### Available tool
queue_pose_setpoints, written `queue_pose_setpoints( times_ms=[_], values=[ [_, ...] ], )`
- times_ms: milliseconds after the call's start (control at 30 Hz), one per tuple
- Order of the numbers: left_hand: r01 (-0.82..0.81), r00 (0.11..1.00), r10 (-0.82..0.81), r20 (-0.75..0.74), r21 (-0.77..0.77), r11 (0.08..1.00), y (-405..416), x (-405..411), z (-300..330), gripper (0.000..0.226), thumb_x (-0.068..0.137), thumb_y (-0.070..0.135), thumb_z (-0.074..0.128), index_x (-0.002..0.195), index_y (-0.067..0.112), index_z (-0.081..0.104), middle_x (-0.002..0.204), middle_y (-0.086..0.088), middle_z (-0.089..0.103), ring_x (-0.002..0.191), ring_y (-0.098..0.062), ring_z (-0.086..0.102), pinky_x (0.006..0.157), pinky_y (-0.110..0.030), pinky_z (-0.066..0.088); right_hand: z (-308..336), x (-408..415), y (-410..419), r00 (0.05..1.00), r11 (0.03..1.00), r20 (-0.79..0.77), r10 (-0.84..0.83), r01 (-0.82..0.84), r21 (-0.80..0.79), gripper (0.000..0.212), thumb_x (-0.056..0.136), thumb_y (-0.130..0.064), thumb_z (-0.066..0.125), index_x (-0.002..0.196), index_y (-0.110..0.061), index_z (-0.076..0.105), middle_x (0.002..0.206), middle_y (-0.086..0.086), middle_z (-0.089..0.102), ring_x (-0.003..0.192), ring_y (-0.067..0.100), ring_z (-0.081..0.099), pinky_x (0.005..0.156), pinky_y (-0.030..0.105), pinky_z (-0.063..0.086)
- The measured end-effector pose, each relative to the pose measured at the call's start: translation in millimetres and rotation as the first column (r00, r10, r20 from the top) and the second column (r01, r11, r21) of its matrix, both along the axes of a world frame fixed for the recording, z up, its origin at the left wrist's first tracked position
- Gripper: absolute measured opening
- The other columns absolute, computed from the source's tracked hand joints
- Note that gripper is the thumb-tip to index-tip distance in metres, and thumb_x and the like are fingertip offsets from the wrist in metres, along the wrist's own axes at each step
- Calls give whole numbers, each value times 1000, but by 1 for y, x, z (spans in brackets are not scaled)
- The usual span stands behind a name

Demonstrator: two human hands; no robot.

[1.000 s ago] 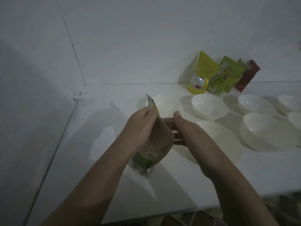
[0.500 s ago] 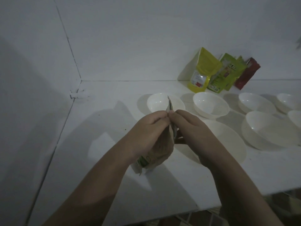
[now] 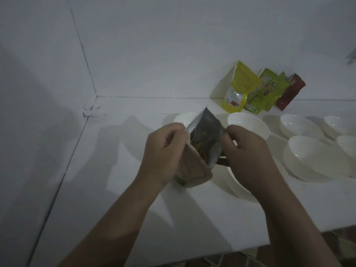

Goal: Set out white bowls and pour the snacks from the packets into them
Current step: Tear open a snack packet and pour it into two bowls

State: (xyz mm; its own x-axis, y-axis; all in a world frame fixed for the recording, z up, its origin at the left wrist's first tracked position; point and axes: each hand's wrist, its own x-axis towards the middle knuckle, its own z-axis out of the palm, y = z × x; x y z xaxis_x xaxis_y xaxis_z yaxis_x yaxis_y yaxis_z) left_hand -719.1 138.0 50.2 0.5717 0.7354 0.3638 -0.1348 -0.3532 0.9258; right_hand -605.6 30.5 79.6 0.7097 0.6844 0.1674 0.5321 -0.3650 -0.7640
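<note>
A brown snack packet [image 3: 194, 166] with a silver lining is held upright over the white counter [image 3: 119, 189]. My left hand [image 3: 163, 155] pinches its left lip and my right hand [image 3: 248, 151] pinches its right lip, so the mouth gapes open and dark snacks show inside. A wide white bowl [image 3: 238, 187] lies right under my right hand, mostly hidden by it. Several more white bowls stand behind and to the right: one [image 3: 183, 118] behind the packet, one [image 3: 248, 124] beside it, another [image 3: 312, 157] further right.
Against the back wall lean a yellow packet [image 3: 238, 89], a green packet [image 3: 265, 93] and a red packet [image 3: 290, 93]. Walls close off the counter at the left and the back. The counter's front edge [image 3: 250, 245] runs below my right forearm.
My hands, pinched together at the packet's top half a second ago, have pulled apart sideways. The packet's mouth now stands open and its inside shows.
</note>
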Motion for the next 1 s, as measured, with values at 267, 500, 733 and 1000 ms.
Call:
queue_pose_setpoints(
  times_ms=[267,500,733,1000],
  values=[
    [-141,988,115,-106,-285,948,13,13,-33,30,85,38,37,77,14,53,79,5,53,80,-13,49,76,-31,43,13,-4,-15,958,991,281,-58,22,129,31,97,-16,45,67,-8,46,60,10,50,61,16,48,50,22,37],
    [-88,979,-80,-189,-738,669,25,18,-76,44,104,39,38,124,6,59,108,-12,62,97,-28,59,94,-40,49,11,-10,-14,962,979,271,22,-75,189,32,100,-21,44,74,-1,48,65,14,48,61,26,49,57,36,38],
    [-20,998,57,15,-827,562,28,15,-68,49,103,47,31,95,15,67,101,-9,68,107,-27,59,106,-40,42,9,-18,-7,959,966,252,127,-177,187,33,97,-27,44,72,-6,45,66,12,43,55,25,46,47,25,28],
    [-37,989,142,36,-878,477,36,18,-72,40,100,36,42,119,10,65,122,-17,65,114,-35,61,101,-47,44,8,-22,-2,958,957,200,205,-239,166,36,98,-31,52,66,-16,44,62,-1,49,51,7,53,44,16,32]
  ],
)
